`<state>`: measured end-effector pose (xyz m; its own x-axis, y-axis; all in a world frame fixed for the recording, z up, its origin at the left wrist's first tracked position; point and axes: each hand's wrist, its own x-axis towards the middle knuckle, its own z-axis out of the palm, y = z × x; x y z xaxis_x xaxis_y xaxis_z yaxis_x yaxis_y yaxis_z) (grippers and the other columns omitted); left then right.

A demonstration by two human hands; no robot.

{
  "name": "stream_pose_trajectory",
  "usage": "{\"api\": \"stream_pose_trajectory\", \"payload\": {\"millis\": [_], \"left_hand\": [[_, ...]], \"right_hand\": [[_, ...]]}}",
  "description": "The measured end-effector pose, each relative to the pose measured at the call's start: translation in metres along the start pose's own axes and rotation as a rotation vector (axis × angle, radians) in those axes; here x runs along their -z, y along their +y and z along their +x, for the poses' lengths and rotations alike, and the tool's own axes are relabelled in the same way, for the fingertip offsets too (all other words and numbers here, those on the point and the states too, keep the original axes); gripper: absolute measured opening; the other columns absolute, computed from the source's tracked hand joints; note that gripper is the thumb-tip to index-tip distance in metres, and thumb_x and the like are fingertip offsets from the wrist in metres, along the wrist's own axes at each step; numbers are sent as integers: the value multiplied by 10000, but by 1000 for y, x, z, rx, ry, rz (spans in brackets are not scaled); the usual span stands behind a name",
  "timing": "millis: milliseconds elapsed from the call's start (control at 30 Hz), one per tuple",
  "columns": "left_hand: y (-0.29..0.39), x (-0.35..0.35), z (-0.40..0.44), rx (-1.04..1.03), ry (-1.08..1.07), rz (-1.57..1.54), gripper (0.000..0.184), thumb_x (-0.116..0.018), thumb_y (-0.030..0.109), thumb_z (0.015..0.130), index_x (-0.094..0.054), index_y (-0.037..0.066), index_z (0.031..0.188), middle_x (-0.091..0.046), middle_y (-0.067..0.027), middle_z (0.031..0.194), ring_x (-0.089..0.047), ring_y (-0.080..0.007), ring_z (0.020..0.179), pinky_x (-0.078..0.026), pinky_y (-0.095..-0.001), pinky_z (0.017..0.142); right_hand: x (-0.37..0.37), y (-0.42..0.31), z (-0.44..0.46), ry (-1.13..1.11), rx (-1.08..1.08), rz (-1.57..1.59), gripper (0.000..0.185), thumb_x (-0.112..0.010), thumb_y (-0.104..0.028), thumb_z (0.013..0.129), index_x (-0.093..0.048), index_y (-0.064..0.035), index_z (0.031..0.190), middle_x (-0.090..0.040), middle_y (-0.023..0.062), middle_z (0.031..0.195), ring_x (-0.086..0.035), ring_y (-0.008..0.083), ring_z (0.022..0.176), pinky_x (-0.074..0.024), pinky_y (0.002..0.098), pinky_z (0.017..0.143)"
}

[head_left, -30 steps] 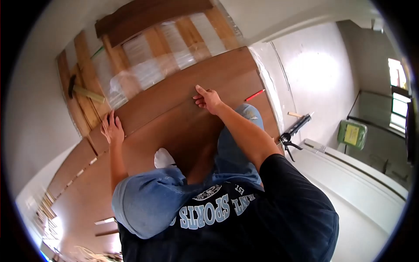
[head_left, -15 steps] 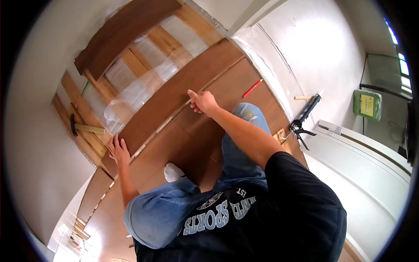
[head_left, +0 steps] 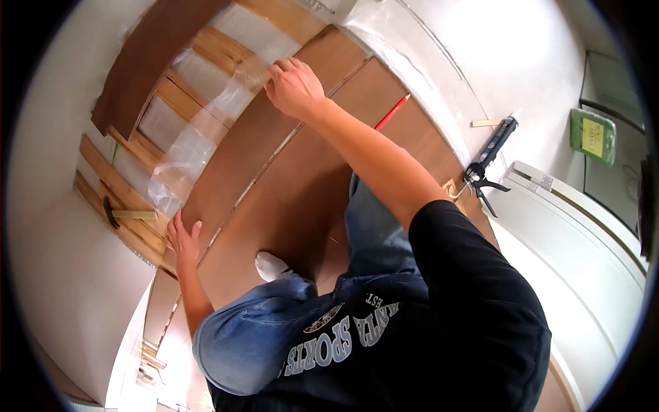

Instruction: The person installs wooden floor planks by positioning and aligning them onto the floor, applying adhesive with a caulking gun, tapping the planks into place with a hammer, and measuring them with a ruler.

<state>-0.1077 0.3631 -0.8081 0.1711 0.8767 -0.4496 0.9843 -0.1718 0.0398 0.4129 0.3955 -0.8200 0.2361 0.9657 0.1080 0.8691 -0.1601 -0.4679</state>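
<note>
The left hand (head_left: 182, 240), splayed, rests on the brown plank (head_left: 246, 152), which extends toward one o'clock. The right hand (head_left: 296, 89) is half-curled at the plank's far edge; its hold cannot be determined.

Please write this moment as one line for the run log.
left hand: at left end of brown plank; right hand: at plank's far edge; red pencil: on flooring; hammer: on wooden slats
</note>
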Motion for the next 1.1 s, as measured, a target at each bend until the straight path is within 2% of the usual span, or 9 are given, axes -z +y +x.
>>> {"api": "stream_pose_trajectory", "payload": {"millis": [100,233,300,400,533,633,700,933,1100], "left_hand": [[1,4,9,58,-90,-35,778,-698,544,964,-404,200,1597,-436,-153,1567,-370,-387,1488,-224,-662,1205],[-3,1,12,17,-98,-111,791,-724,542,947,-422,179,1582,-455,-162,1534,-393,-401,1463,-275,-633,1197],[0,1,14,-1,-89,-180,772,-748,491,953,-449,121,1561,-442,-186,1550,-424,-416,1435,-351,-513,1209],[7,2,14,-1,-98,-193,725,-763,401,957,-461,115,1550,-444,-186,1548,-428,-413,1436,-366,-495,1207],[9,-1,14,35,-87,-208,758,-800,397,915,-476,122,1544,-471,-174,1507,-429,-406,1421,-344,-522,1206],[12,3,16,58,-108,-201,736,-800,337,916,-479,116,1540,-469,-170,1514,-429,-407,1427,-347,-519,1207],[15,3,15,75,-105,-221,729,-795,321,919,-477,117,1542,-466,-172,1520,-433,-406,1428,-346,-516,1211],[6,0,16,34,-106,-201,746,-801,355,925,-471,99,1544,-462,-187,1518,-437,-409,1424,-356,-510,1207],[5,-1,17,31,-108,-201,765,-811,385,925,-471,88,1544,-464,-200,1495,-439,-421,1410,-363,-513,1197]], "right_hand": [[-13,11,4,68,55,-3,254,-672,-269,948,-723,-75,1105,-711,83,1198,-600,283,1245,-445,418,1106],[-21,26,3,9,82,-70,242,-678,-277,944,-729,-88,1086,-713,64,1171,-599,258,1227,-427,419,1113],[-22,26,9,-41,53,-112,233,-682,-288,938,-737,-94,1054,-709,56,1126,-609,255,1183,-432,414,1095],[-24,31,10,-33,25,-100,210,-666,-288,943,-743,-105,1015,-698,54,1074,-614,253,1139,-432,406,1070],[-24,35,11,-28,18,-93,204,-647,-283,953,-742,-115,1018,-690,52,1049,-610,248,1128,-424,405,1061],[-22,33,13,-50,4,-85,202,-641,-275,958,-738,-117,1036,-687,47,1045,-603,244,1135,-417,408,1067],[-19,34,12,-118,0,-87,254,-527,-243,1024,-735,-120,1106,-680,45,1104,-578,239,1154,-381,406,1064],[-16,36,13,-80,-4,-70,258,-518,-253,1032,-733,-125,1092,-673,34,1079,-576,234,1130,-377,419,1058],[-16,35,16,-109,-32,-79,284,-497,-257,1049,-738,-126,1124,-676,42,1115,-571,236,1163,-354,427,1100]]}}
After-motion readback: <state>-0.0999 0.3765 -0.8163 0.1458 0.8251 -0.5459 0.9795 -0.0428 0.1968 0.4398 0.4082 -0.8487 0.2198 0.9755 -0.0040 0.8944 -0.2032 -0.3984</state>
